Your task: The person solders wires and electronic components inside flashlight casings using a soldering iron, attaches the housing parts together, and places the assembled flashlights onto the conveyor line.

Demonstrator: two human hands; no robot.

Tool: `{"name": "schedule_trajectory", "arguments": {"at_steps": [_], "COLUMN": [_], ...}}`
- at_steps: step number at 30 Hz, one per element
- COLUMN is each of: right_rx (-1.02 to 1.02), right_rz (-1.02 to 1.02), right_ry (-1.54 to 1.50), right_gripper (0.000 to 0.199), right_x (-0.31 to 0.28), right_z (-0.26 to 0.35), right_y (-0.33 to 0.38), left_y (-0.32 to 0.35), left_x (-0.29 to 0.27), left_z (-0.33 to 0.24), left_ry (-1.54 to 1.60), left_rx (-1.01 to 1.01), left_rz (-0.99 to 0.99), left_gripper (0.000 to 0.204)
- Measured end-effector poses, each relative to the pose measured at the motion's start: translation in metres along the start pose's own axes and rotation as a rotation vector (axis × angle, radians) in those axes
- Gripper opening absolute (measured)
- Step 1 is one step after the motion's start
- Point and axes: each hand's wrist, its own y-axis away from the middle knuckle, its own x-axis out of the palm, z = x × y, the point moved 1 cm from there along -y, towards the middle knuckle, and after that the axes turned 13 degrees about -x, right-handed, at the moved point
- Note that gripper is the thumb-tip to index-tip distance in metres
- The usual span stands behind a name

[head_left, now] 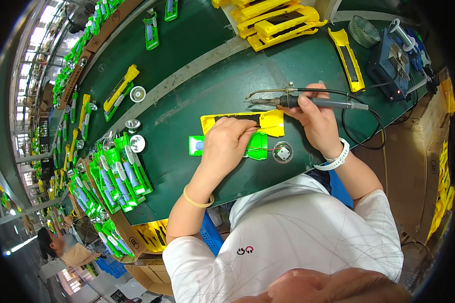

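Observation:
My right hand (316, 118) is closed around the grey handle of a soldering iron (308, 102), which has a thin metal feed tube above it. The iron's tip points left, over the yellow plastic casing (274, 123). With its fingertips pinched, my left hand (226, 144) reaches over that casing and holds what looks like a thin wire at its inner edge. Just below, partly hidden by my left hand, lies a green plastic casing (258, 146) with a blue cell. Thin wires run from it to a round lamp reflector (282, 152) on the right.
Yellow casings (283, 22) are piled at the back, and one casing (347, 59) lies alone at the right. A blue soldering station (389, 68) with a solder reel stands beyond it. Green casings with cells (119, 174) crowd the left edge. The iron's black cable (381, 126) loops right.

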Motion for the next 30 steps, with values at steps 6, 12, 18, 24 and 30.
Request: {"name": "schedule_trajectory", "arguments": {"at_steps": [6, 12, 18, 24, 30], "right_rx": [-0.029, -0.014, 0.016, 0.037, -0.031], "right_rz": [-0.029, -0.075, -0.07, -0.077, -0.096], "right_ry": [-0.126, -0.177, -0.133, -0.166, -0.175], "right_gripper": [0.028, 0.025, 0.021, 0.02, 0.021], "right_x": [-0.004, -0.003, -0.004, -0.004, -0.006], "right_z": [-0.005, -0.004, -0.001, 0.003, 0.001], "right_y": [0.011, 0.009, 0.012, 0.015, 0.017], "left_y": [-0.007, -0.013, -0.012, -0.006, 0.01], "left_x": [0.001, 0.0, 0.004, 0.01, 0.0], "left_z": [-0.014, -0.018, -0.021, -0.019, -0.014], "left_ry": [-0.24, -0.22, -0.309, -0.267, -0.108], "left_rx": [-0.109, -0.111, -0.147, -0.183, -0.145], "left_rz": [0.077, 0.075, 0.07, 0.021, -0.003], "left_gripper": [0.016, 0.017, 0.016, 0.012, 0.024]}}
